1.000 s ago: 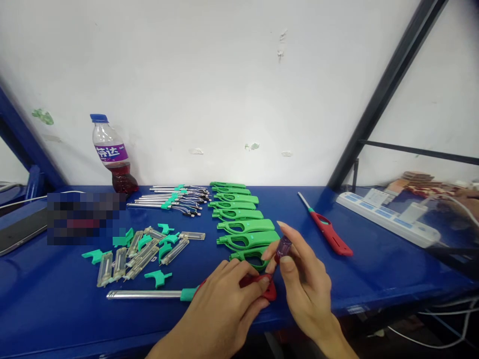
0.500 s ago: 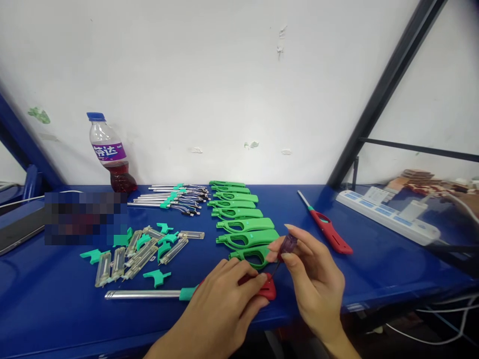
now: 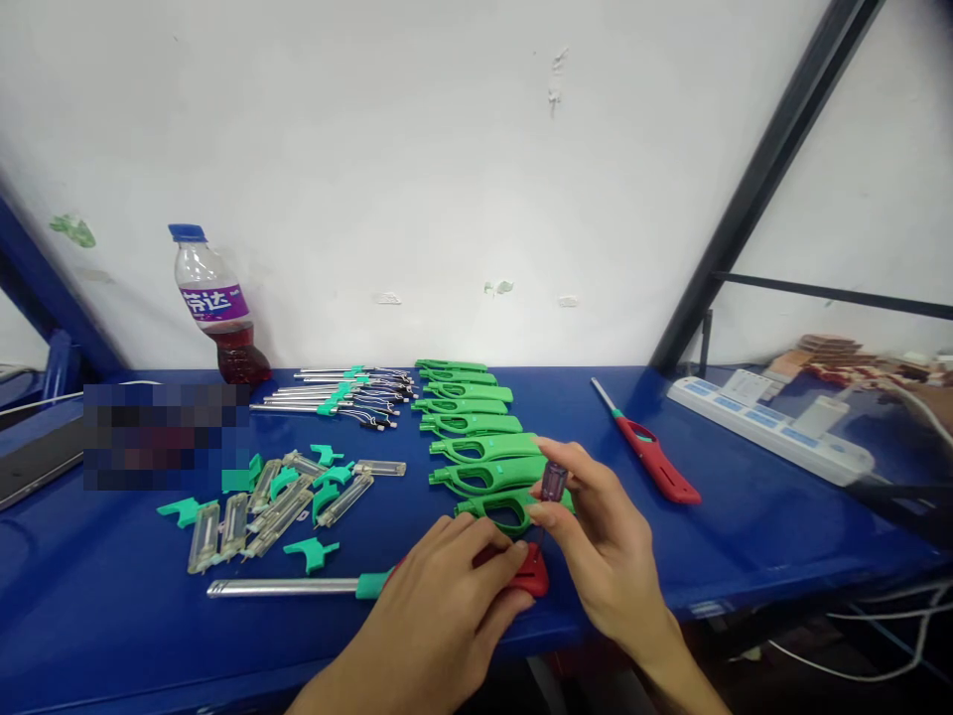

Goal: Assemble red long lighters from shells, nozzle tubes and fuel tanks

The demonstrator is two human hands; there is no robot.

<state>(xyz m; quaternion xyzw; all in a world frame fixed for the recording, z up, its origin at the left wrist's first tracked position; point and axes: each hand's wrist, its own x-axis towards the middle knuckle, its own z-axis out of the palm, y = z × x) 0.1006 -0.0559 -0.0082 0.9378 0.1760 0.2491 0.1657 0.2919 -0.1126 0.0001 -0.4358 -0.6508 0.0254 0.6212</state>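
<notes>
My left hand is closed over the red handle of a long-nosed lighter, which lies near the table's front edge with its metal tube pointing left. Only the tube, a teal collar and the handle's red end show past my fingers. In my right hand a small screwdriver with a dark purple handle is pinched between thumb and fingers. It stands nearly upright, its thin shaft reaching down to the red handle end. Whether the tip sits in a screw, I cannot make out.
Green lighter shells lie in a column behind my hands. Left are clear fuel tanks and teal triggers, with wired metal tubes behind. Another red lighter, a power strip and a drink bottle stand farther off.
My right hand has shifted slightly left, and the screwdriver has gone from a slant to nearly upright. My left hand and the lighter stay in place.
</notes>
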